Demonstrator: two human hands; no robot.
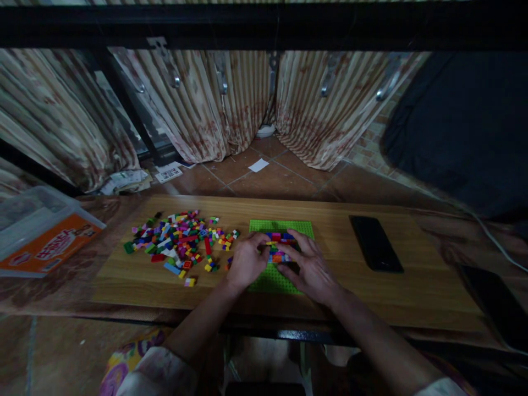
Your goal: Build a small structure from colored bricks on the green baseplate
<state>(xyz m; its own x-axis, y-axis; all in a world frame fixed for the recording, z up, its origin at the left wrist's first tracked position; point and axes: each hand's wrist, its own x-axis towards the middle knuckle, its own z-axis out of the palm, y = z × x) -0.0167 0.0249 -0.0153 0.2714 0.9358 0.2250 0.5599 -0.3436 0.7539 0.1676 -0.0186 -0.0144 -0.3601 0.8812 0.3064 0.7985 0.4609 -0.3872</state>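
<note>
A green studded baseplate (280,224) lies on the wooden board, partly covered by both hands. On its middle stands a low build of toy bricks (277,256) in blue, red, orange, white and other colours. My left hand (248,263) reaches in from the left with thumb and forefinger pinched on a small yellow brick (271,242) at the build's upper left. Over the right side of the build is my right hand (310,268), its fingers apart and their tips touching or close to the bricks. The fingers hide part of the build.
A pile of loose coloured bricks (177,239) spreads over the board's (338,297) left part. A black phone (376,243) lies to the right, and another dark flat device (495,302) beyond the board. A clear plastic box (45,234) with an orange label stands far left.
</note>
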